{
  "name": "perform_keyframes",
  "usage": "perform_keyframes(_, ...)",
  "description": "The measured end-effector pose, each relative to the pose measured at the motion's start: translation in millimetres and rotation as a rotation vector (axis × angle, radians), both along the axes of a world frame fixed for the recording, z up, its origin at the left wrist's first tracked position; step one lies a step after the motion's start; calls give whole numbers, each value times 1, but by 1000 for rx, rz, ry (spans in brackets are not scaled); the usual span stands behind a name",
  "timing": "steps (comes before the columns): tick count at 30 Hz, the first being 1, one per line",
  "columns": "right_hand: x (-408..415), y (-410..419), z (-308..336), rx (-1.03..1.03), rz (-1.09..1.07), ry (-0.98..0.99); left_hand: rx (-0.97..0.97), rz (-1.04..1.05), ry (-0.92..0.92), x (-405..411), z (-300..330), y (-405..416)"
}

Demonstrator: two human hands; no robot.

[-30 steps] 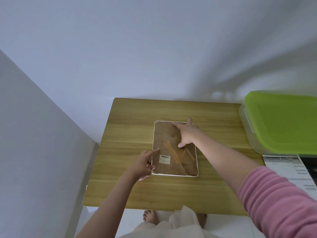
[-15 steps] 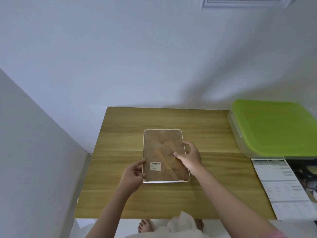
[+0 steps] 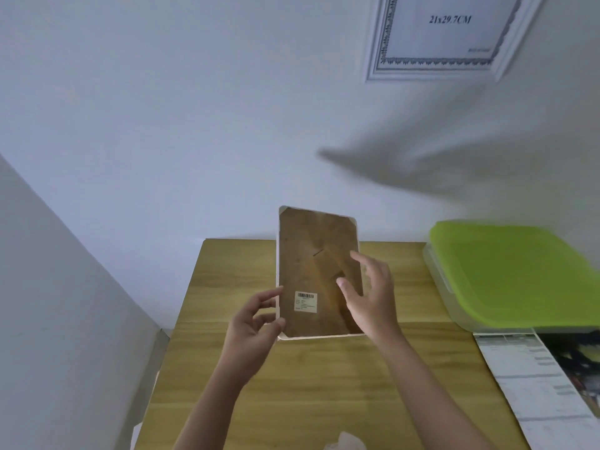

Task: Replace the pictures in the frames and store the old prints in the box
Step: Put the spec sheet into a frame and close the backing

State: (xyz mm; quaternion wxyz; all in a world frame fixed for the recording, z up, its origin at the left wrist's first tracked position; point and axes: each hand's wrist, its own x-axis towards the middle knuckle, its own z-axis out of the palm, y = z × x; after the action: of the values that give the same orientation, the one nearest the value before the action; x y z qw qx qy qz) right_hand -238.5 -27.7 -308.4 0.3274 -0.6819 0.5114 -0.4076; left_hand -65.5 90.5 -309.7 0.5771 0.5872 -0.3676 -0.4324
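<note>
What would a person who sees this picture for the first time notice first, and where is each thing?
First comes the small picture frame at the centre, held up over the wooden table with its brown back toward the camera; the left hand pinches its lower left edge, and the right hand is open at its right side. Next is the box with the bright green lid at the right, then the white framed certificate on the wall, upper right.
</note>
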Motion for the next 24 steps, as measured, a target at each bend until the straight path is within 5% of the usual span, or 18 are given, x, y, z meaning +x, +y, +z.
perform_keyframes(4, 25, 7, 51, 80, 246, -131, -110, 43, -98, -9, 25, -15)
perform_keyframes(9, 33, 9, 78, 52, 281, -241, -169, 106, -210, -28, 41, -20)
perform_keyframes(16, 36, 9, 64, 104, 37, -338, -240, 57, -309, -32, 31, -25)
perform_keyframes(20, 31, 45, 21, 112, -177, -412, -292, 19, -603, -24, -11, 2)
perform_keyframes(24, 18, 42, 16, 58, -189, -451, -55, 137, -552, 17, -22, 0)
